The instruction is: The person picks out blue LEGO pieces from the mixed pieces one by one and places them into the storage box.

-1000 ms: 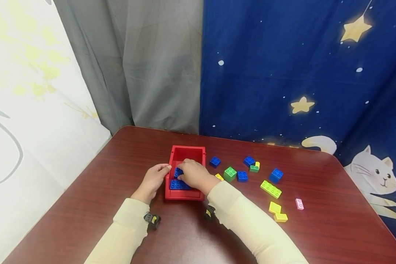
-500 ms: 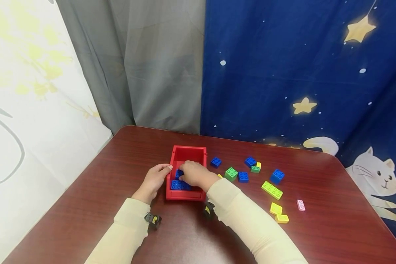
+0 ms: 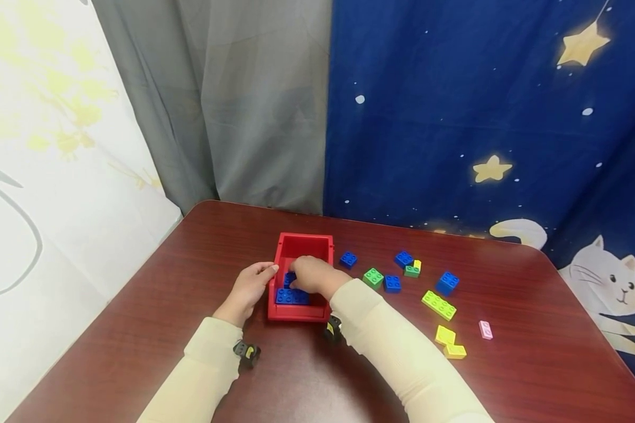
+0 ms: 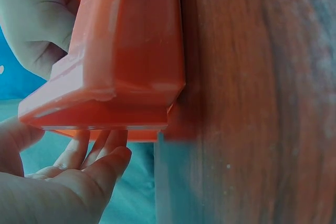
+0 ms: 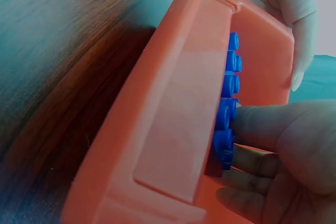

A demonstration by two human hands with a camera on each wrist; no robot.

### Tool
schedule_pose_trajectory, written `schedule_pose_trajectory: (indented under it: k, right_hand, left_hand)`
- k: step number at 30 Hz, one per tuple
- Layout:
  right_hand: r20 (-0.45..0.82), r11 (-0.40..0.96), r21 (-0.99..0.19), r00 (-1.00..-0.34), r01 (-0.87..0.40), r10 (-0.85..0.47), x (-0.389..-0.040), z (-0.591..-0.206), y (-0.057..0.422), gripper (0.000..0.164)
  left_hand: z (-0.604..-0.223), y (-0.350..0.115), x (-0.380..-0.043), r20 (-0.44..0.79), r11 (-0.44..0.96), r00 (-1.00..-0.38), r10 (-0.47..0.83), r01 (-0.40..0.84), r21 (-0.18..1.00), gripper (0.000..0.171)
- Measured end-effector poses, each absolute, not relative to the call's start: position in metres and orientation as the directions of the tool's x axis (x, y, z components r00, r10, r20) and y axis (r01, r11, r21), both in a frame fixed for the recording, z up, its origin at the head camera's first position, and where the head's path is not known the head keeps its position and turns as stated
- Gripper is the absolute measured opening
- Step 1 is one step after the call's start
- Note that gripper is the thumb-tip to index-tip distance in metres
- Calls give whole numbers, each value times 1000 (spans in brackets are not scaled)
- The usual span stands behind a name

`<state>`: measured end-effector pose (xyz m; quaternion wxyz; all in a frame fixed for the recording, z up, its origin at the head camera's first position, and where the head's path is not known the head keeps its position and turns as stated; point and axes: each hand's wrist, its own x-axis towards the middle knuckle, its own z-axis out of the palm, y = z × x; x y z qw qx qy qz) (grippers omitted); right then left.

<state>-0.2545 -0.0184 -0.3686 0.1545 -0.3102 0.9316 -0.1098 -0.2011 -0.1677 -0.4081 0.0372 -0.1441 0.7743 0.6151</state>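
A red box, open at the top, stands on the table in the head view. My left hand holds its left side wall, thumb at the rim and fingers along the outside, as the left wrist view also shows. My right hand reaches down inside the box, thumb and forefinger around a blue brick partly hidden under it. A row of blue bricks lies studs up along the box's near end. In the right wrist view, blue studs show beside my right fingers, behind the near wall.
Right of the box lie loose bricks: blue, green, lime, yellow and pink. A taller blue brick stands among them. Curtains hang behind the brown table.
My right hand has shifted only slightly within the box. My left hand stays on the wall. The whole head view has drifted slightly, moving everything a little right.
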Motion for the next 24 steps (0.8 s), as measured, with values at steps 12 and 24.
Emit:
schedule_pose_trajectory:
  k: [12, 24]
  right_hand:
    - [-233, 764, -323, -735, -559, -637, -259, -370, -21, 34]
    - [-254, 766, -338, -730, -547, -634, -265, -375, -26, 29]
  left_hand:
    - [-408, -168, -200, -228, 213, -958, -176, -263, 941, 42]
    - [-411, -167, -202, -218, 197, -959, -181, -253, 947, 41]
